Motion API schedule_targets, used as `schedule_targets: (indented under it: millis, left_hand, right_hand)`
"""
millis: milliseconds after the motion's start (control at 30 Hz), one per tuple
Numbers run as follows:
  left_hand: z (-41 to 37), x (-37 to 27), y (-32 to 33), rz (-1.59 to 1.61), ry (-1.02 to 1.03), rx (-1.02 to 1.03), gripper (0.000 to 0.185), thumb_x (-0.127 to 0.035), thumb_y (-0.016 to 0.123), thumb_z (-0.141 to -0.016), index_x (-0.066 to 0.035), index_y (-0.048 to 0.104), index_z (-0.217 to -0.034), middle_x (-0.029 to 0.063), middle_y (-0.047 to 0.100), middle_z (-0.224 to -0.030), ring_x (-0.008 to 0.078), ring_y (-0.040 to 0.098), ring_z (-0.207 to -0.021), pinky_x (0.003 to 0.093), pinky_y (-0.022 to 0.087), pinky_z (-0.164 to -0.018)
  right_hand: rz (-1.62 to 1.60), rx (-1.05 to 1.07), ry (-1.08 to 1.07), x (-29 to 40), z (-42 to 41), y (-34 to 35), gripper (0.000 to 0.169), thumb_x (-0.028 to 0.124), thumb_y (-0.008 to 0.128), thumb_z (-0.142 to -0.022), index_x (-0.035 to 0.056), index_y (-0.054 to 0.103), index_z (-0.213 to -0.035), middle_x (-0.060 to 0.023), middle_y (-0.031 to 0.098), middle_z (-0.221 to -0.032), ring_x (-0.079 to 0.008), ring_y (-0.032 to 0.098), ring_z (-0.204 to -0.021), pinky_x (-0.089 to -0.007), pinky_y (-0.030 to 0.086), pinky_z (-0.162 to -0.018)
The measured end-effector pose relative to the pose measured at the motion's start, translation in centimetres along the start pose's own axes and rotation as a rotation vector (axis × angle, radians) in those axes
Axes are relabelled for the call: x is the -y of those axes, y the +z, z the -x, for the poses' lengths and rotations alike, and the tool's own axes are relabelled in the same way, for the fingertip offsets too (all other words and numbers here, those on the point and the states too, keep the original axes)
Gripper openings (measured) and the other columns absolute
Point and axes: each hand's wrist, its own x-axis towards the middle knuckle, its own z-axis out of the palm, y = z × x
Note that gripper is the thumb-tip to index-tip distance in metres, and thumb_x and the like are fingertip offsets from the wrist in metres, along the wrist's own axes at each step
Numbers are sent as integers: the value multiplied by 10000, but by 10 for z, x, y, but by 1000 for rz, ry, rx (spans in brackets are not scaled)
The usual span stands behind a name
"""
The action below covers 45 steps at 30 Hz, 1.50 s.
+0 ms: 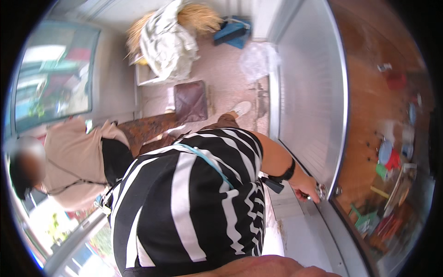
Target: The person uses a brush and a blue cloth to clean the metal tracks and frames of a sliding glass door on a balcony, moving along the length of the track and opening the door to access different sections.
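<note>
My right hand (305,188), with a black band on its wrist, reaches out to the right, fingers curled at the round metal knob (321,191) of a metal-framed door with a frosted panel (308,79). The fingers partly hide the knob. My left hand is out of view. Black-and-white striped clothing (187,204) with a light blue strap covers my torso and fills the middle. Beyond it, one white shoe (243,108) shows on the pinkish floor (228,79).
A person in a beige top (74,159) is close on my left. Ahead lie a brown cushioned stool (191,101), a pale cloth (168,45) over straw, a blue bag (233,33) and clear plastic (258,60). Behind the door, a brown floor (361,121) holds several blurred items.
</note>
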Motion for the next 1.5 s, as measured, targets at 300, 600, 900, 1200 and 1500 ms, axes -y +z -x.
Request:
schedule_targets:
  millis: [300,600,900,1200,1500]
  left_hand:
    - [54,8,-74,-306,202,-46,669,-368,712,-795,53,454,-1245,162,578,-1008,237,673,-660,331,539,-554]
    - [185,59,-254,-255,269,-709,340,-328,655,-788,-15,626,-918,96,648,-784,203,664,-619,347,525,-545]
    - [344,164,-442,-170,140,-1490,237,-236,595,-744,-60,710,-854,156,696,-782,277,682,-732,411,532,-691]
    - [609,289,-569,460,-302,-2051,403,-242,514,-830,-36,585,-1169,221,582,-1232,377,555,-1148,445,433,-981]
    - [671,330,-667,441,-88,-2606,438,-334,522,-860,-72,620,-1198,237,509,-1286,389,470,-1205,433,388,-1027]
  right_hand:
    - [166,148,-263,106,-73,-10,458,365,743,-678,27,682,-982,-171,686,-929,-320,648,-863,-409,517,-805]
    - [249,248,-390,226,-115,-5,454,356,742,-687,20,679,-985,-166,685,-930,-309,645,-860,-403,515,-803]
    - [363,345,-406,360,-190,-5,450,347,741,-696,12,676,-988,-162,683,-931,-299,642,-858,-398,513,-800]
    - [482,396,-313,464,-298,5,445,339,740,-704,4,673,-990,-158,682,-932,-288,639,-856,-392,510,-797]
    - [616,486,-263,526,-343,41,441,330,739,-713,-4,670,-993,-154,681,-933,-278,636,-854,-387,508,-795]
